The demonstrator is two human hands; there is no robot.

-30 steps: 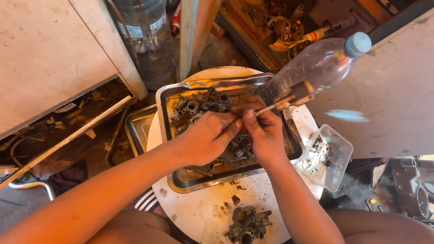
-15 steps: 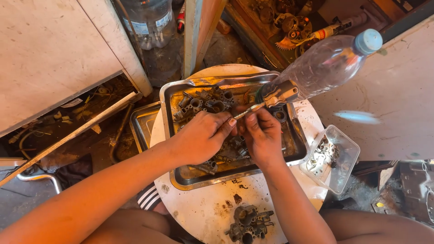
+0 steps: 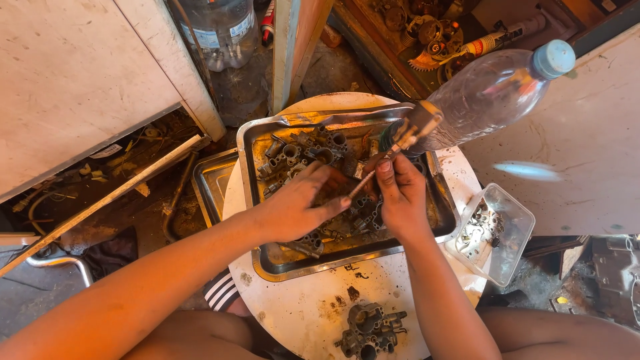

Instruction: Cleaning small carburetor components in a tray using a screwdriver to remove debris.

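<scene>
Carburetor parts (image 3: 313, 157), grey and grimy, lie heaped in a rectangular metal tray (image 3: 267, 260) that sits on a round white tabletop (image 3: 313, 313), and every place below is told from that tray. Over the middle of the tray the left hand (image 3: 293, 207) is curled down onto the heap, its grip clenched about a dark part that its own fingers mostly hide, so what kind of part it is cannot be told. Just beside it, toward the tray's right half, the right hand (image 3: 400, 197) pinches a thin metal rod (image 3: 373, 170) between thumb and fingertips; the rod slants up and away from the hand toward the far right corner of the tray, and its lower end meets the part under the left hand. Above that far right corner a clear plastic bottle (image 3: 480, 93) with a pale blue cap leans in at a slant, its bottom end just over the tray's rim near the rod's upper end. To the right of the tray, on the tabletop's edge, stands a clear plastic box (image 3: 517, 230) with small metal bits in it. On the near side of the tray, on the bare tabletop, rests a separate carburetor body (image 3: 370, 330). A second, smaller tray (image 3: 213, 183) peeks out from under the left side.
</scene>
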